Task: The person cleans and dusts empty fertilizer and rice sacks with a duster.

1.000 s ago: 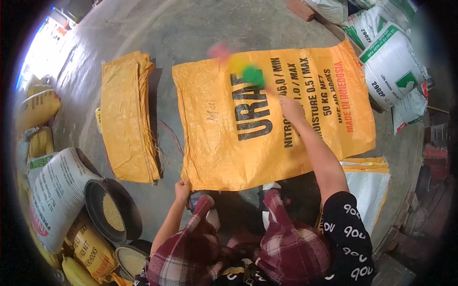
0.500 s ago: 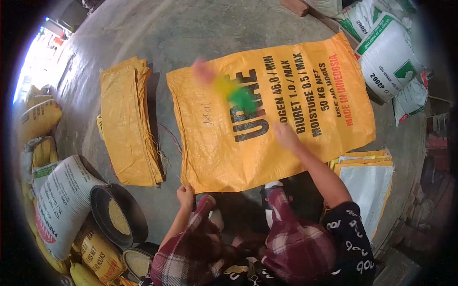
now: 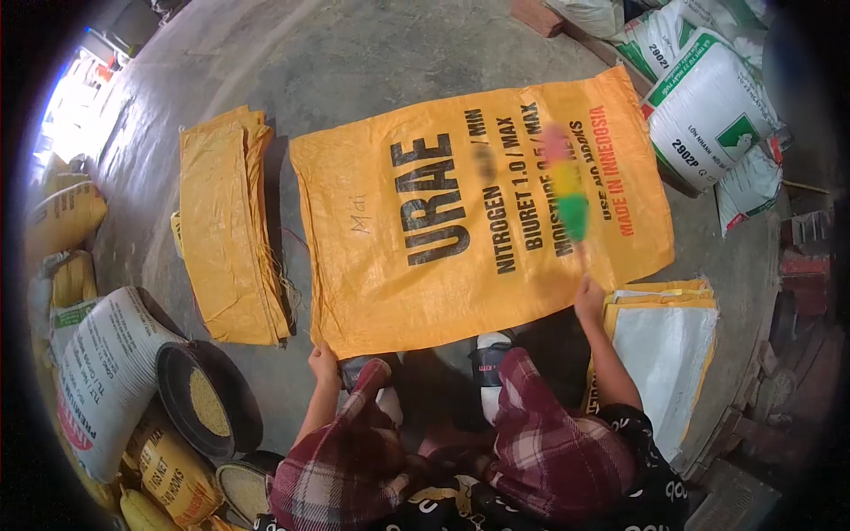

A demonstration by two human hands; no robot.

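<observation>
Laid flat on the floor before me is a large orange woven sack (image 3: pixel 381 296) with black "URAE" lettering and red print. My left hand (image 3: pixel 324 364) is closed on its near left corner, pinching the edge. In my right hand (image 3: pixel 589 299) is the thin handle of a duster (image 3: pixel 573 217) with a pink, yellow and green fluffy head, blurred by motion. The duster's head overlaps the printed lines on the sack's right half. My right fist is close to the sack's near edge.
A stack of orange sacks (image 3: pixel 221 239) lies to the left, and white and orange sacks (image 3: pixel 664 354) lie to the right. Black basins of grain (image 3: pixel 210 403) and a full white bag (image 3: pixel 115 372) stand at lower left. Filled white bags (image 3: pixel 708 115) sit at upper right.
My right hand has moved right and toward me, sweeping the duster from the sack's left half to its right half. My left hand still holds the corner.
</observation>
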